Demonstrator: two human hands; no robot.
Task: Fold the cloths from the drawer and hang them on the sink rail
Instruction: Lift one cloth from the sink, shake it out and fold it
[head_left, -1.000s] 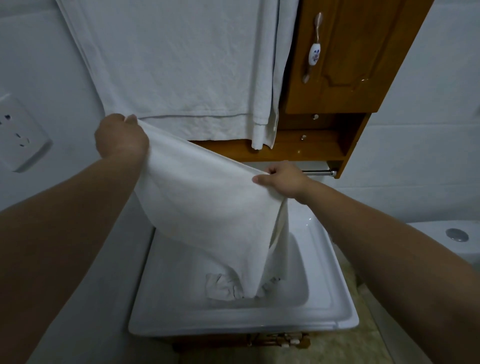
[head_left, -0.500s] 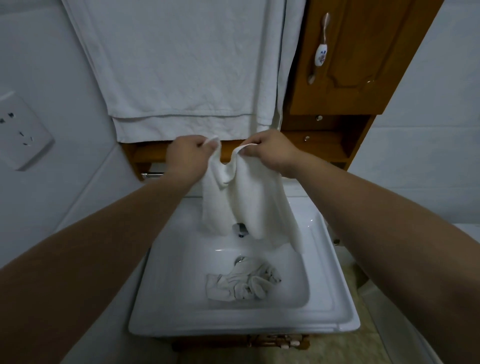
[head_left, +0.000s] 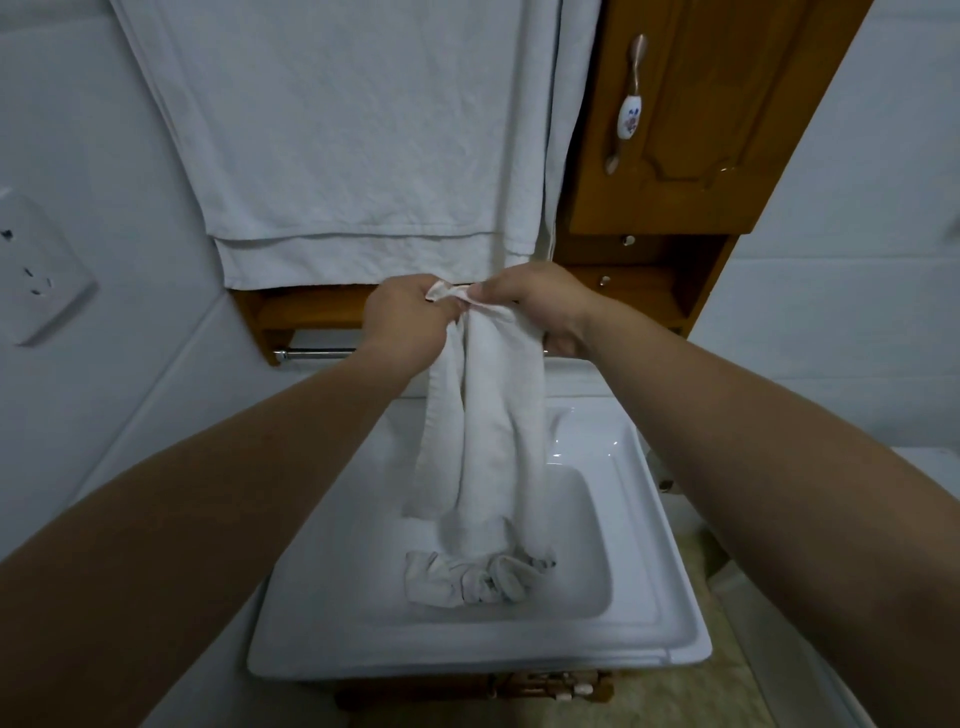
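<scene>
On the far left wall, a white power socket (head_left: 39, 270). Further right, a large white towel (head_left: 358, 140) hanging flat against the wall, its lower hem just above a wooden shelf (head_left: 306, 312), with a chrome sink rail (head_left: 317, 354) running beneath that shelf. Left hand (head_left: 410, 317) raised in front of the shelf, grip curled tight, pinching the top corner of a white cloth (head_left: 488, 441). Touching it, right hand (head_left: 540, 306), grip likewise curled, pinching the same top edge. Cloth gathered narrow between the two hands, hanging straight down in long folds over the white sink (head_left: 660, 587). Lower end of the cloth reaching the basin, right above a second crumpled cloth (head_left: 467, 579) lying on the basin floor. Upper right, a wooden cabinet door (head_left: 701, 114) with a porcelain-and-metal handle (head_left: 627, 104). Far right, plain white tiled wall (head_left: 857, 260).
</scene>
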